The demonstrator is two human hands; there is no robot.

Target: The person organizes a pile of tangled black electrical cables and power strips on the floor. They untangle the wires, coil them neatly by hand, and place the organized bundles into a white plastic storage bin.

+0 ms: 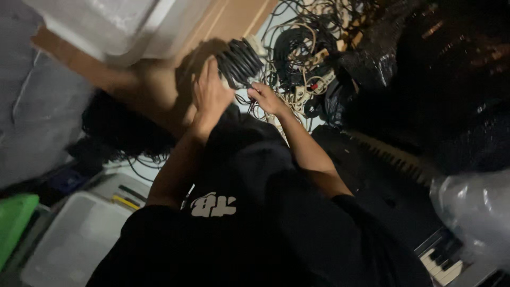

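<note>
I have a coil of black cable [240, 61] up in front of me, over the edge of a cardboard box [159, 79]. My left hand [211, 93] is pressed against the side of the coil, fingers wrapped toward it; I judge it is gripping the bundle, though the dim light hides the fingertips. My right hand [265, 99] is pinched closed on a loose strand just below the coil. By the look of it, the coil is mostly wound, with a short tail left to gather. Beyond my hands, a tangled heap of cords and pale power strips [303, 58] lies unsorted, so I reckon much of the work remains. A keyboard [419, 212] sits at my right, a clear plastic tub [74, 239] at my left.
</note>
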